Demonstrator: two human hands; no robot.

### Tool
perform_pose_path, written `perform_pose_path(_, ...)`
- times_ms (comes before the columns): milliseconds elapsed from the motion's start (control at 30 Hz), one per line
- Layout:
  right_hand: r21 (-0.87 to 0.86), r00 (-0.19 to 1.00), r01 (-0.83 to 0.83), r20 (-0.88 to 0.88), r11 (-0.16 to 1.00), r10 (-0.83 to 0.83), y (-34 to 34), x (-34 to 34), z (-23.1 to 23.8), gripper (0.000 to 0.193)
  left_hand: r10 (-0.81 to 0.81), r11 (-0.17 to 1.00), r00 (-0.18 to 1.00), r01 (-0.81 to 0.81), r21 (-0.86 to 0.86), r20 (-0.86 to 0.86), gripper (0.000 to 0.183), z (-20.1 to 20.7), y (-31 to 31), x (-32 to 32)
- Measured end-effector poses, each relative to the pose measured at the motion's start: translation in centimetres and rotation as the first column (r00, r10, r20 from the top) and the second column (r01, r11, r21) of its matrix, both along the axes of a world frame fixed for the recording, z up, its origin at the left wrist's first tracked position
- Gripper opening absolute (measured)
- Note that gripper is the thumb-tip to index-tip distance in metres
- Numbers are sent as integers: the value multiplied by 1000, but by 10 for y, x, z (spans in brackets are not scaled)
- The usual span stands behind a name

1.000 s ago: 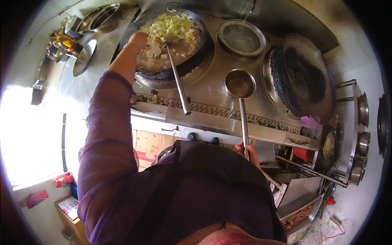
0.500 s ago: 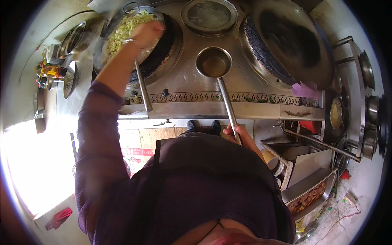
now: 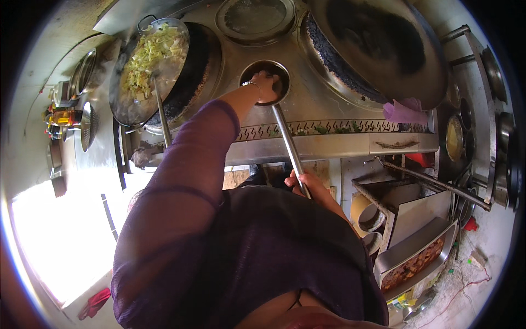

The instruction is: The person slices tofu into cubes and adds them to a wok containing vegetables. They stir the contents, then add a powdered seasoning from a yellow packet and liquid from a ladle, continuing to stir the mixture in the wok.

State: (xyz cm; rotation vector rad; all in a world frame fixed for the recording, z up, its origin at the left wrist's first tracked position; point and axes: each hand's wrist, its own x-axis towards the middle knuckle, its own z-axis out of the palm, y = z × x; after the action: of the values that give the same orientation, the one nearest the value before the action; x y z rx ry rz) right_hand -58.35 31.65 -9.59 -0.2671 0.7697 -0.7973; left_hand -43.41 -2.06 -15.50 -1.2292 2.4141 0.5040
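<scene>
My right hand (image 3: 312, 186) is wrapped round the end of the long metal handle of a ladle (image 3: 286, 137), near my waist. The ladle's round bowl is over the steel stove top, and my left hand (image 3: 266, 88) reaches down into it; its fingertips are hidden there, so I cannot tell whether they are closed. At the left, a tilted wok (image 3: 120, 107) holds chopped pale-green cabbage (image 3: 153, 52) with steam over it. A long-handled metal utensil (image 3: 161, 115) leans in that wok, its head hidden by the food.
A large dark wok (image 3: 433, 71) tilts over the right burner, with a purple cloth (image 3: 405, 111) by its lower edge. A round metal lid (image 3: 255, 19) sits at the back. Bottles (image 3: 66, 117) and a perforated strainer (image 3: 89, 126) stand left; a tray of brown food (image 3: 413, 263) lies lower right.
My left hand has moved from above the cabbage wok rightward to the ladle's bowl. My right hand keeps its grip on the handle. The whole view has shifted slightly.
</scene>
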Motion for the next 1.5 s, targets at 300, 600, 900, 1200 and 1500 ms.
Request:
perform_pose_path(300,15,999,9,31,1000,-9,-1,2,-4,22,-388,901,909,409,143,-152,31,-2,2,13)
perform_pose_path(600,51,1000,-10,12,999,10,-3,3,-4,21,168,838,974,-58,543,-155,65,38,6,11)
perform_pose_path(900,91,1000,-6,14,996,5,-6,6,-1,21,639,563,749,-301,770,-175,71,37,2,23)
perform_pose_path(1200,250,988,100,91,963,-126,5,8,9,27,829,351,431,93,932,-356,60,90,-27,51)
perform_pose_path(1500,277,954,168,195,946,-226,13,10,21,27,774,620,-135,-33,784,-618,41,222,-72,263)
